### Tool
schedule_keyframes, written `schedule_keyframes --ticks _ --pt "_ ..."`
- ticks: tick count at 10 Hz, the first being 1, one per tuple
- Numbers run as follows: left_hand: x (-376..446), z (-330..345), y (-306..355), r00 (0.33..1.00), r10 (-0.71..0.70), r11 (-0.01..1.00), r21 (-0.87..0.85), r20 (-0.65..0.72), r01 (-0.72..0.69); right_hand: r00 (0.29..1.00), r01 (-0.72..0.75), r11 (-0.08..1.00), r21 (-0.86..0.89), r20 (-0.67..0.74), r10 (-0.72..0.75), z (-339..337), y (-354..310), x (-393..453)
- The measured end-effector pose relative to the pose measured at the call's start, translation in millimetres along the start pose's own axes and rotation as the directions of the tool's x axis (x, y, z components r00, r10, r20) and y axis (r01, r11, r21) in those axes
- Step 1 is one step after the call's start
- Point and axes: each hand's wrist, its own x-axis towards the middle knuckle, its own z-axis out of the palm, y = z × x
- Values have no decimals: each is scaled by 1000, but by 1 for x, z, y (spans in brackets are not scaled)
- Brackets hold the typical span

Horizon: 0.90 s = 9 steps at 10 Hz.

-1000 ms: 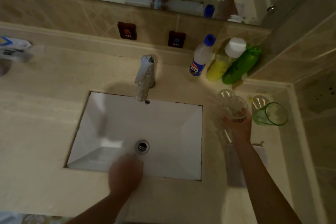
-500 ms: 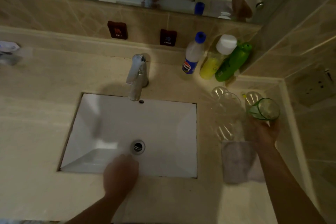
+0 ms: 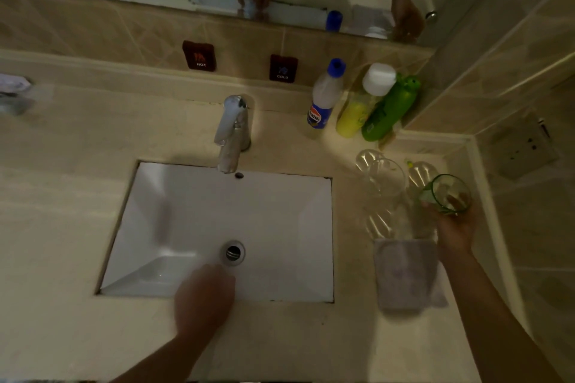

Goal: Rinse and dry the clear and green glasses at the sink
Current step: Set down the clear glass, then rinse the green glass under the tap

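two hands show in the head view: the right hand (image 3: 455, 228) grips the green glass (image 3: 445, 194) low on its wall, over the desk (image 3: 62, 227) right of the sink (image 3: 314, 227); the left hand (image 3: 203, 298) rests loosely curled, empty, on the sink's front rim. the clear glass (image 3: 385, 179) stands just beside. both look light, brittle, likely slippery wet.

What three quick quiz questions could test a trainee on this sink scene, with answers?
1. True or false: the right hand holds the green glass.
2. Where does the cloth lie? A) in the sink B) on the counter right of the sink C) over the tap
3. Fill in: the left hand rests at the sink's ____ edge.

Key: 1 true; 2 B; 3 front.
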Motion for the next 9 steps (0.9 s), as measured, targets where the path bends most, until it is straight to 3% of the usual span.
schedule_keyframes --ticks 1,2,3,5,7,8,9 --pt "1 4 -3 999 29 999 -21 -19 -29 998 43 999 -23 45 -42 -11 0 -40" --pt "0 9 -4 998 46 998 -29 -45 -47 998 -8 998 60 56 5 -21 8 -76" --pt "1 10 -5 998 29 998 -48 -56 -31 996 -14 1000 -22 89 16 -15 21 -116" --pt "0 8 -8 999 43 997 -64 -32 -45 942 -111 993 -28 316 114 37 29 -189" --pt "-2 -1 -16 999 23 968 -250 37 -13 844 -90 994 -68 524 113 106 29 -233" --pt "9 -13 -21 988 -26 852 -514 152 101 804 -57 993 -105 585 108 133 16 -248" --pt "16 -45 -24 958 87 338 -913 274 230 770 -43 993 -114 630 106 154 5 -260"
